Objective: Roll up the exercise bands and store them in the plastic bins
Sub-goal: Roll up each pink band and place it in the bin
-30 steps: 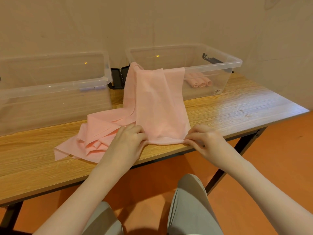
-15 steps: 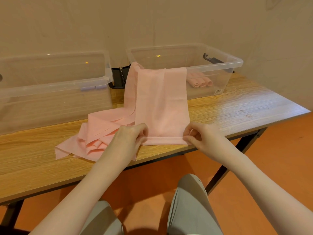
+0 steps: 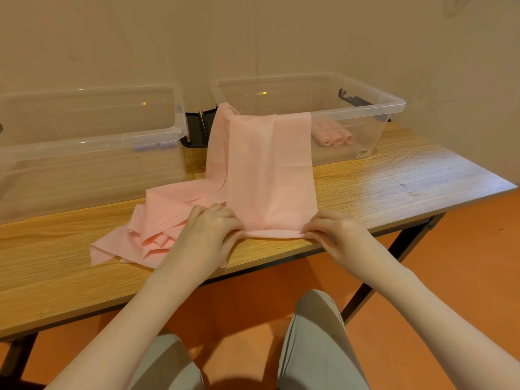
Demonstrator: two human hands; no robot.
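Wooden table (image 3: 394, 181), pink band's (image 3: 270, 170) near edge now rolled; both hands pinching

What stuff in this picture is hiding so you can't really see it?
Head view only:
- Far end of the pink band: it drapes over the right bin, so the end inside is hidden.
- Rolled bands: partly behind the draped band; the count is unclear.
- Left bin: cut off by the left edge.
- Sticker on the right bin: too small to read.
- Left hand and right hand: fingertips tucked under the band's folded edge.
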